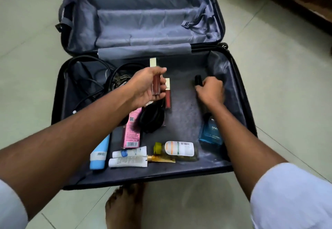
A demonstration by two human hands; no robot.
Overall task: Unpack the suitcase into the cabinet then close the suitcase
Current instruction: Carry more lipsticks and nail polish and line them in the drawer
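In suitcase (59, 106), blue bottle (210, 131), perhaps "SHA".

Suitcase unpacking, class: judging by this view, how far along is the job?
Done: the far half of the suitcase holds nothing. In hand: the left hand holds a lip gloss; the right hand grips a small black item. Left: cables, tubes, pink box, bottles, then closing.

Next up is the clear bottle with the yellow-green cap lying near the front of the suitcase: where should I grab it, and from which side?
Likely best: pinch the clear bottle across its labelled middle, coming straight down from above. It lies flat on its side, cap pointing left, with bare lining above it. A gold tube lies against its near edge, so place the near-side fingers carefully. The blue bottle stands to its right.
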